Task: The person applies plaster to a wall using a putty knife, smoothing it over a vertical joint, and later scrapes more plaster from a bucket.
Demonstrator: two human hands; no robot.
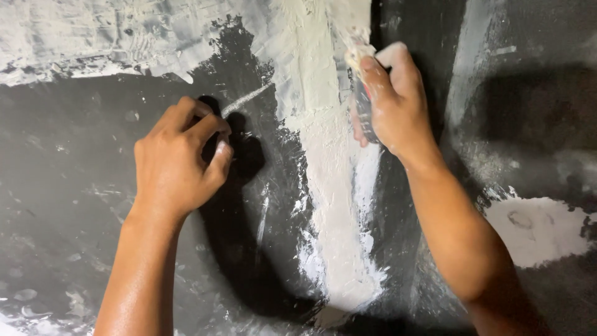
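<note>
Plastering is under way: right hand is closed on a putty knife at the white filler strip; left hand, half-curled, appears empty against the dark wall. A steady downward stroke is called for.

The right hand gripped a putty-caked scraper against the dark wall. The left hand rested curled beside a white putty strip.

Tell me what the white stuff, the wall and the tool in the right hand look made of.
White band: probably wet putty or plaster, matte, ridged. Wall: dark grey, hard, likely cement, mottled. Putty knife in right hand: caked, material unclear.
</note>
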